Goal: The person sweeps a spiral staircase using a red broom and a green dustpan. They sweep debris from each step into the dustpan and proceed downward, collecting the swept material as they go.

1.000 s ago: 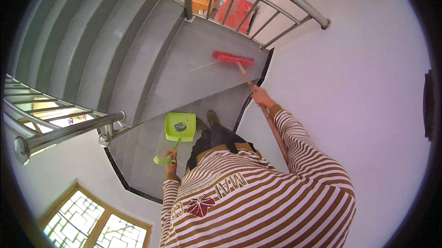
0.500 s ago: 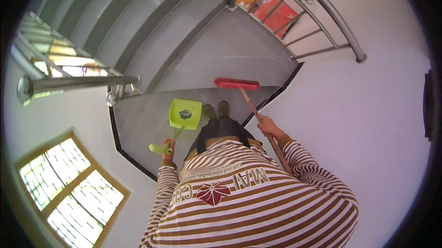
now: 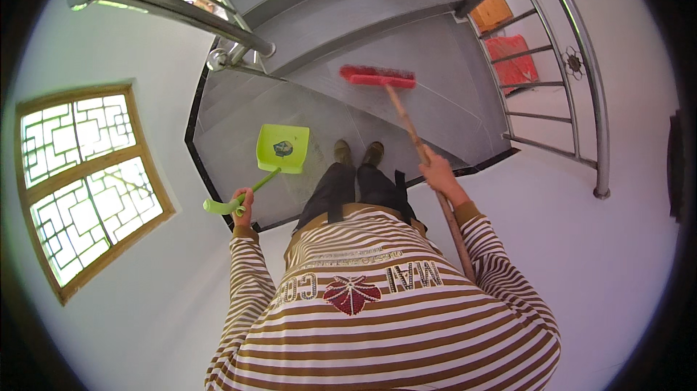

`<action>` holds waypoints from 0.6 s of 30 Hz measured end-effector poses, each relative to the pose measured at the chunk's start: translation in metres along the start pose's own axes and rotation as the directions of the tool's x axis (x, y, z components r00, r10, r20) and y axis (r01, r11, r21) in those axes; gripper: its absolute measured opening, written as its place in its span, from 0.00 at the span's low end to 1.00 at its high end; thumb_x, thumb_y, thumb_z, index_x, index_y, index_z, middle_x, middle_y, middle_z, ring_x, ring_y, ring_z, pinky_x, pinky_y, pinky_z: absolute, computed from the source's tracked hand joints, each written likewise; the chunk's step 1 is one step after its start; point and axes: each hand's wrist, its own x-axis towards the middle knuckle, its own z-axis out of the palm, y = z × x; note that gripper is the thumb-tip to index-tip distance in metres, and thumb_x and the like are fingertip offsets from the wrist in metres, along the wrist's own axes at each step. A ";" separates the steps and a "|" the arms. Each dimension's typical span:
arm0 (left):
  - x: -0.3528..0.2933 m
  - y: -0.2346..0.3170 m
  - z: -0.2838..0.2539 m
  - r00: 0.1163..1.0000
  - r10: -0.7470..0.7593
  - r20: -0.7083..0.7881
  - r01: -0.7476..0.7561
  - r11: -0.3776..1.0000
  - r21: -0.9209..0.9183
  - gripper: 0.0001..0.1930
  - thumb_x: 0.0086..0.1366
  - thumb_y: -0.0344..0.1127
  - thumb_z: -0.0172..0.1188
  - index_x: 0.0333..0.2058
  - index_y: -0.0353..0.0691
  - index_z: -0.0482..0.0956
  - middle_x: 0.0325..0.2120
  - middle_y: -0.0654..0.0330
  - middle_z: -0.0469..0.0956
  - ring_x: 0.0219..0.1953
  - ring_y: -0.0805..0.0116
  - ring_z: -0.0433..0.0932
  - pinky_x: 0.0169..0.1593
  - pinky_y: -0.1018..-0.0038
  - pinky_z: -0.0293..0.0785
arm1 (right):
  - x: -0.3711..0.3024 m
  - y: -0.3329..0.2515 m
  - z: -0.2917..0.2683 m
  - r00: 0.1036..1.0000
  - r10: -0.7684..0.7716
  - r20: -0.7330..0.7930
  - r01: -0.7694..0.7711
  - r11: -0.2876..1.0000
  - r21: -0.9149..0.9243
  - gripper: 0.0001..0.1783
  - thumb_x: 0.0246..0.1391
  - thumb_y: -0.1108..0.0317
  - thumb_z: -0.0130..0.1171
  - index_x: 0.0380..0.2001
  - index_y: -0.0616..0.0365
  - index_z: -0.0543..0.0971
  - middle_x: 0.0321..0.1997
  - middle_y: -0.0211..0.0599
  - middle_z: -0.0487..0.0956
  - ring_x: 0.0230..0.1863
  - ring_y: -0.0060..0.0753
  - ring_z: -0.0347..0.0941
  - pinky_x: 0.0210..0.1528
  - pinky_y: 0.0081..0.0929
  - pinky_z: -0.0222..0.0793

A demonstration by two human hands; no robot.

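Hands gripping broom point(image 3: 406, 119), green dustpan point(image 3: 282, 148)

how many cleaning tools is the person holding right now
2. A green dustpan hangs by its handle from the left hand, over the grey landing. A red-headed broom is gripped by its wooden stick in the right hand, with its head on the step ahead.

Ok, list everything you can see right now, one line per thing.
broom: 1, red head, wooden handle, head on a grey step ahead
dustpan: 1, lime green, over the landing at left
stairs: grey, ahead
railings: 2, metal, upper left and right
window: 1, wood-framed lattice, left wall
red object: 1, beyond the right railing, unclear what
shoes: 2, olive, on the landing
left hand: grip shut on the dustpan handle
right hand: grip shut on the broom handle
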 end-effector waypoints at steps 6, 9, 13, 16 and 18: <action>-0.018 0.012 0.000 0.993 0.080 -0.087 -0.067 0.988 0.142 0.10 0.64 0.40 0.67 0.34 0.40 0.80 0.23 0.72 0.72 0.26 0.81 0.67 0.30 0.81 0.63 | 0.025 0.027 -0.060 0.991 0.109 -0.081 -0.109 0.994 -0.005 0.33 0.55 0.68 0.56 0.65 0.55 0.65 0.37 0.55 0.80 0.36 0.50 0.79 0.41 0.41 0.73; -0.009 0.016 -0.015 0.994 0.091 -0.062 -0.079 0.980 0.185 0.10 0.64 0.40 0.66 0.33 0.40 0.79 0.23 0.71 0.72 0.26 0.81 0.67 0.30 0.81 0.62 | 0.053 0.076 -0.044 0.969 0.008 -0.247 -0.004 1.000 0.017 0.30 0.56 0.71 0.57 0.63 0.58 0.66 0.37 0.56 0.80 0.37 0.56 0.80 0.38 0.45 0.75; 0.031 0.003 -0.024 0.998 0.060 -0.021 -0.057 0.992 0.117 0.10 0.64 0.40 0.66 0.34 0.41 0.79 0.22 0.70 0.72 0.25 0.80 0.68 0.29 0.81 0.62 | 0.091 0.090 -0.036 0.954 0.238 -0.182 -0.183 0.945 0.273 0.21 0.57 0.71 0.56 0.54 0.62 0.69 0.27 0.45 0.77 0.24 0.41 0.77 0.25 0.36 0.72; 0.078 -0.020 -0.049 1.000 0.011 -0.002 -0.010 0.992 0.126 0.10 0.64 0.41 0.66 0.34 0.40 0.79 0.22 0.69 0.73 0.24 0.79 0.69 0.28 0.81 0.64 | 0.109 0.080 -0.006 0.944 0.218 -0.248 -0.137 0.943 0.304 0.11 0.56 0.70 0.55 0.41 0.63 0.72 0.19 0.38 0.73 0.15 0.33 0.72 0.17 0.34 0.67; 0.109 -0.040 -0.066 0.999 0.002 0.050 -0.007 0.993 0.114 0.11 0.64 0.41 0.67 0.34 0.40 0.78 0.22 0.68 0.74 0.24 0.78 0.70 0.28 0.80 0.65 | 0.119 0.069 0.020 0.924 0.217 -0.314 -0.130 0.952 0.276 0.11 0.56 0.70 0.55 0.40 0.63 0.73 0.19 0.39 0.73 0.16 0.34 0.73 0.17 0.34 0.68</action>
